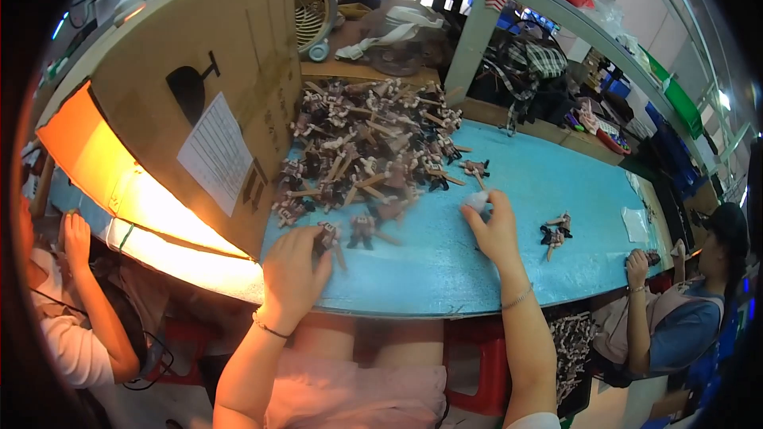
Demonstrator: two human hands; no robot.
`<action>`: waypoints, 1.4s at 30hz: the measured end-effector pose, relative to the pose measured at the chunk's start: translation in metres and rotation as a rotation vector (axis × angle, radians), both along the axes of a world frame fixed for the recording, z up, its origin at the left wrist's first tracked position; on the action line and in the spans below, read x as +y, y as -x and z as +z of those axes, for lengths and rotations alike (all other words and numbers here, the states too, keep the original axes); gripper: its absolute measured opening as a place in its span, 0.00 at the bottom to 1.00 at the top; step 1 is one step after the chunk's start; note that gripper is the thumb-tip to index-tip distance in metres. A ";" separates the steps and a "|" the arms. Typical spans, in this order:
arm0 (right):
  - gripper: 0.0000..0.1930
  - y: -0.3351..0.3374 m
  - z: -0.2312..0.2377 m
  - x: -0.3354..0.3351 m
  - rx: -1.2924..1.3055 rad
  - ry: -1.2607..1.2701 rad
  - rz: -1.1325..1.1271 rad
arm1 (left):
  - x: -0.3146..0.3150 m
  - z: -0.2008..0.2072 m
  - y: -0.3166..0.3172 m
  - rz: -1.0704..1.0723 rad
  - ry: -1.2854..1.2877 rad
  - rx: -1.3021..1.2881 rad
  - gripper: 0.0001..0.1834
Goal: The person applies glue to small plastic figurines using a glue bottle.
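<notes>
The left hand (292, 270) curls over a small figure (329, 236), mostly hiding it; the right hand (494, 230) pinches a blurred white piece (476, 200) on the blue tabletop (445, 270).

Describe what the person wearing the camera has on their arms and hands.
Both forearms are bare, with no gloves or long sleeves. The left hand has a thin dark beaded bracelet at the wrist. The right hand has a fine silver bangle on its wrist. A bit of white sleeve shows near the right elbow.
</notes>
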State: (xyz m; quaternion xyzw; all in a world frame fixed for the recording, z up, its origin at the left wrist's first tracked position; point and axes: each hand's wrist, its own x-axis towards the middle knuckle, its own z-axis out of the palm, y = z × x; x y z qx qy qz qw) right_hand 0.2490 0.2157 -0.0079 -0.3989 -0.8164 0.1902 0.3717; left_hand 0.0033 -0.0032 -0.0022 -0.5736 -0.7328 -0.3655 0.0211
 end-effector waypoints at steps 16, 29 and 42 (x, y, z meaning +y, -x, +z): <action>0.25 0.021 0.068 -0.144 0.811 0.116 0.328 | -0.046 0.011 -0.030 -0.334 -0.398 -0.512 0.21; 0.26 0.012 0.085 -0.174 0.401 -0.411 0.293 | -0.047 0.026 -0.030 -0.220 -0.523 0.058 0.20; 0.24 0.009 0.091 -0.180 0.339 -0.409 0.298 | -0.049 0.028 -0.030 -0.234 -0.519 0.065 0.20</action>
